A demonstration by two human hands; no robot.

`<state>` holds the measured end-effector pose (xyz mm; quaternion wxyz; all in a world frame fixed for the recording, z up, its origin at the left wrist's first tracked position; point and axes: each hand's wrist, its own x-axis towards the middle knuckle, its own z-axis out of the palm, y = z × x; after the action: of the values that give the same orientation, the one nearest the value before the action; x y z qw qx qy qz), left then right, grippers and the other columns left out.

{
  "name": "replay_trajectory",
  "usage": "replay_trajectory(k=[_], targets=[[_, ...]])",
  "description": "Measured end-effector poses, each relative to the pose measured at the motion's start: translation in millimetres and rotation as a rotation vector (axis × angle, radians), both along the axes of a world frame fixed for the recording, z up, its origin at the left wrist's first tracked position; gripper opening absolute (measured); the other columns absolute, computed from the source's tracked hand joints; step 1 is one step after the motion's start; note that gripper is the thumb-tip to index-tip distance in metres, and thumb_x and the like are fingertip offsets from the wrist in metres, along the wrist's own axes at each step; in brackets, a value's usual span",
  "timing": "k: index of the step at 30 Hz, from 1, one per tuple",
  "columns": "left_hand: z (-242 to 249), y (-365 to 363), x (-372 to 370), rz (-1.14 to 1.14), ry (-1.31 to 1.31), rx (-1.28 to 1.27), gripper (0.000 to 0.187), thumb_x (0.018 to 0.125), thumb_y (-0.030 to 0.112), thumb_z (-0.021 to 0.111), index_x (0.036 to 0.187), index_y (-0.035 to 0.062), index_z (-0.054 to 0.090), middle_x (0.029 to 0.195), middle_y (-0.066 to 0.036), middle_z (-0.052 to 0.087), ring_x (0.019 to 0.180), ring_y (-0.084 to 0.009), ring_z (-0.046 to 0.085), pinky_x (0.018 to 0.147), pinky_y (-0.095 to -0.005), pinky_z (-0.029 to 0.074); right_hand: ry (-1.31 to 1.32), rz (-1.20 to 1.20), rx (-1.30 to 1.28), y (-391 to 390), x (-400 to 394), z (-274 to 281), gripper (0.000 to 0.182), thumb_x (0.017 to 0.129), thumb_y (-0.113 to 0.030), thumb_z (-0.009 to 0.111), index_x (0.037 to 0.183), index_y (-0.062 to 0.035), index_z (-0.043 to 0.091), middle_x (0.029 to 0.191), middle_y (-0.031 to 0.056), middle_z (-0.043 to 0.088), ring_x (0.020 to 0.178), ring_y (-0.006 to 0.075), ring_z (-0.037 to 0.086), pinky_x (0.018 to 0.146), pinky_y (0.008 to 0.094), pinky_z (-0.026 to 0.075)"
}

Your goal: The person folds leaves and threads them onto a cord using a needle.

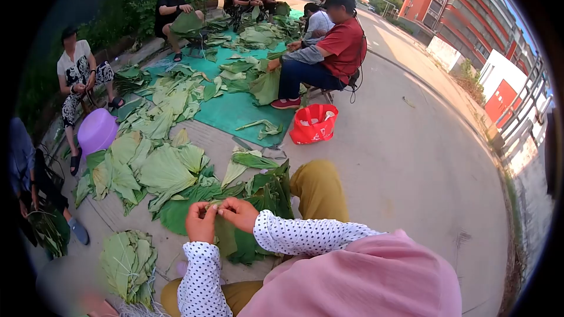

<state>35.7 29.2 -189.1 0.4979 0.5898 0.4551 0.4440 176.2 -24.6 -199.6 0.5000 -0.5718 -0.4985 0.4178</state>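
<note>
My left hand (pixel 201 223) and my right hand (pixel 239 212) meet in front of me, fingertips pinched together on the upper edge of a large green leaf (pixel 225 236). The leaf hangs down between my forearms. Just beyond my hands lies a pile of darker green leaves (pixel 270 191), partly hidden by my right hand. Paler, wilted leaves (pixel 167 167) are spread on the ground farther ahead. On the lower left rests a stacked bundle of leaves (pixel 128 264) with pale string about it.
A red bag (pixel 314 124) stands on the pavement ahead. A purple basin (pixel 98 132) is at the left. Several seated people handle leaves around a green ground sheet (pixel 235 124); the nearest ahead wears a red shirt (pixel 342 46). Another person's hand (pixel 35 199) holds leaves at far left.
</note>
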Motion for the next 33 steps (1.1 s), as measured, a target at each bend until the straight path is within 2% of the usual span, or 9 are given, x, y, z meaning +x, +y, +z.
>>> replay_trajectory(k=[3,8,12,14,21,25,27,28,33], targets=[[3,-3,-4,-0.018,-0.014,-0.059,0.014,0.082,0.007,0.070,0.090,0.0034,0.059,0.080,0.000,0.061,0.068,-0.0059,0.054,0.060,-0.0207,0.043,-0.005,0.012,-0.045,-2,-3,1,0.013,0.091,-0.017,0.061,0.090,-0.0043,0.056,0.071,-0.0033,0.050,0.065,0.0053,0.042,0.056,0.0242,0.038],[-7,-4,-12,-0.020,-0.170,-0.121,0.013,0.084,0.008,0.068,0.094,0.0045,0.059,0.082,0.000,0.063,0.067,-0.0049,0.054,0.055,-0.0197,0.041,-0.077,0.012,0.006,-2,-6,2,0.016,0.087,-0.019,0.062,0.085,-0.0040,0.056,0.067,0.0023,0.055,0.060,0.0098,0.047,0.055,0.0288,0.042],[9,-10,-12,-0.005,-0.175,-0.172,0.015,0.083,0.006,0.069,0.094,0.0021,0.060,0.077,0.001,0.060,0.064,-0.0039,0.051,0.053,-0.0193,0.040,-0.025,0.030,0.018,-2,-6,-12,0.017,0.087,-0.019,0.063,0.085,-0.0038,0.057,0.068,0.0036,0.057,0.061,0.0107,0.049,0.056,0.0296,0.043],[9,-11,-14,-0.061,-0.156,-0.191,0.015,0.086,0.009,0.066,0.098,0.0042,0.059,0.085,-0.001,0.064,0.067,-0.0061,0.055,0.055,-0.0207,0.043,-0.039,0.003,-0.010,-2,-4,-12,0.017,0.086,-0.020,0.063,0.086,-0.0041,0.058,0.069,0.0044,0.058,0.062,0.0114,0.051,0.057,0.0298,0.045],[14,-8,-10,-0.070,-0.142,-0.199,0.016,0.087,0.010,0.065,0.101,0.0048,0.059,0.085,-0.001,0.064,0.068,-0.0065,0.056,0.055,-0.0213,0.046,-0.088,-0.037,-0.079,-3,2,0,0.017,0.086,-0.021,0.063,0.088,-0.0047,0.059,0.071,0.0048,0.059,0.064,0.0121,0.054,0.059,0.0296,0.046],[14,-5,-12,-0.040,-0.368,-0.350,0.014,0.087,0.011,0.065,0.099,0.0046,0.061,0.081,0.000,0.063,0.063,-0.0055,0.055,0.051,-0.0200,0.044,0.133,-0.010,-0.024,0,2,-4,0.017,0.087,-0.019,0.062,0.088,-0.0026,0.058,0.075,0.0009,0.058,0.068,0.0077,0.050,0.062,0.0253,0.044],[17,-5,-17,0.003,-0.442,-0.392,0.015,0.088,0.017,0.065,0.098,0.0060,0.061,0.079,0.003,0.061,0.064,-0.0057,0.053,0.056,-0.0219,0.044,0.163,0.013,-0.048,1,4,2,0.014,0.089,-0.016,0.061,0.090,-0.0024,0.057,0.074,-0.0015,0.056,0.066,0.0061,0.048,0.059,0.0235,0.042],[14,-4,-22,-0.018,-0.449,-0.426,0.014,0.090,0.018,0.062,0.100,0.0088,0.060,0.083,0.003,0.063,0.070,-0.0080,0.058,0.061,-0.0241,0.046,0.182,0.006,-0.089,-2,2,11,0.012,0.090,-0.014,0.060,0.090,-0.0023,0.056,0.074,-0.0020,0.055,0.065,0.0052,0.047,0.057,0.0228,0.040],[15,-6,-24,-0.023,-0.466,-0.453,0.016,0.090,0.021,0.062,0.100,0.0089,0.060,0.082,0.003,0.062,0.068,-0.0081,0.056,0.061,-0.0240,0.046,0.202,0.043,-0.101,-3,-1,12,0.012,0.090,-0.013,0.060,0.091,-0.0020,0.057,0.076,-0.0020,0.056,0.067,0.0048,0.048,0.060,0.0215,0.041]])
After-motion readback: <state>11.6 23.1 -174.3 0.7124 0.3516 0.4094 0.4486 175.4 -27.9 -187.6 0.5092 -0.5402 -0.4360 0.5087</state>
